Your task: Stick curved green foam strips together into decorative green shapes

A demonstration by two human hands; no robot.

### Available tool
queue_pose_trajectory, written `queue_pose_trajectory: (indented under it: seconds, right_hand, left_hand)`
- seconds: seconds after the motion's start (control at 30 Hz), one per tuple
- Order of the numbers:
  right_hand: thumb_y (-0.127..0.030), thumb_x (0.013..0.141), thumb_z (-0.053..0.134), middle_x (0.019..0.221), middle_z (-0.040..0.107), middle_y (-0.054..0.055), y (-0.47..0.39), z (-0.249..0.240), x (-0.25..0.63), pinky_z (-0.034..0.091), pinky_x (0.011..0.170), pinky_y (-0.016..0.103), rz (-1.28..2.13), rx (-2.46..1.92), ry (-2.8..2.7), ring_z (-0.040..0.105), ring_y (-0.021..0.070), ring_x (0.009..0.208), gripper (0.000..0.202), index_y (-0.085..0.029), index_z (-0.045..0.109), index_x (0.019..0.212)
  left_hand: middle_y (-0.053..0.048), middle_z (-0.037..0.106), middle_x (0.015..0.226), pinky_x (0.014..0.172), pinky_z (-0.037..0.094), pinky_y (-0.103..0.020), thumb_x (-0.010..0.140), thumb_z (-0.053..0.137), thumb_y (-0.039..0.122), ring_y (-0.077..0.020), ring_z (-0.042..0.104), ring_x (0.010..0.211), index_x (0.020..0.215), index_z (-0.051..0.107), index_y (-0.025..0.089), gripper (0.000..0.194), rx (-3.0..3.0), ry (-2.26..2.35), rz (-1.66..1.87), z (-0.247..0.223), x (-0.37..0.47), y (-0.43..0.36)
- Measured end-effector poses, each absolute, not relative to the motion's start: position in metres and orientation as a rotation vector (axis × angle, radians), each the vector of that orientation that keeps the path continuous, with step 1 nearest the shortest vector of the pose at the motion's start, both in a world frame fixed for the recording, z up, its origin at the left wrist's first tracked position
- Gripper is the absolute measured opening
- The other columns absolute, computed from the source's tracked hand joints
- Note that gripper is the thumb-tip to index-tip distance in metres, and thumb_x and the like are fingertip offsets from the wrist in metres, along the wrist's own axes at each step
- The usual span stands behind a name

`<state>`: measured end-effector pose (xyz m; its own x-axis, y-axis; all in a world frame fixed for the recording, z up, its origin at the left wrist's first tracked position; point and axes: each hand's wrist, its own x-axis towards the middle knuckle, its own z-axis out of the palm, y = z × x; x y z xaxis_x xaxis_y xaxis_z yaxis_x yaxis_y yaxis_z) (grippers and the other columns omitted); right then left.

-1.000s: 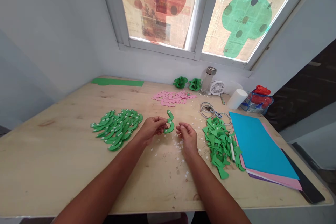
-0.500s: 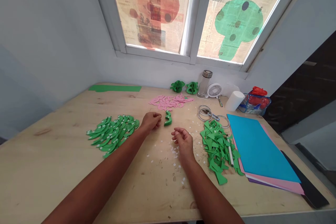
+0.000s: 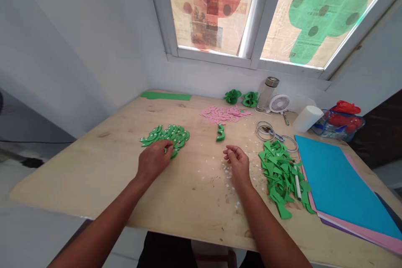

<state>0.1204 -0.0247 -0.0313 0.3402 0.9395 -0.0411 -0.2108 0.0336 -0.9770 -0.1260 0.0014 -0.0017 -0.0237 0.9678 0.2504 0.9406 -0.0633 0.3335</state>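
Left hand was at overlapping green pieces, couldn't tell if gripping; right hand half-open, empty; overlap risked snagging doubles

Our bare left arm slants in from the bottom left, and our left hand shows its back, fingers bent. Our bare right arm slants in from the other side, our right hand loosely curled, fingers pointing left.
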Motion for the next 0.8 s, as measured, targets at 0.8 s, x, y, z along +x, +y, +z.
queue_pose_trajectory:
  seconds: [0.8]
  right_hand:
    - [-0.029, 0.073, 0.059, 0.069, 0.066, 0.002, -0.032, -0.029, 0.113, 0.047, 0.059, 0.024, 1.052, -1.201, -1.002, 0.057, 0.0119, 0.059, 0.021, -0.016, 0.064, 0.089]
  left_hand:
    - [-0.008, 0.067, 0.096, 0.083, 0.036, -0.045, 0.078, 0.054, 0.024, -0.0314, 0.055, 0.101, 0.083, 0.061, 0.022, 0.01, 2.502, 1.993, 0.705, -0.015, -0.092, 0.022]
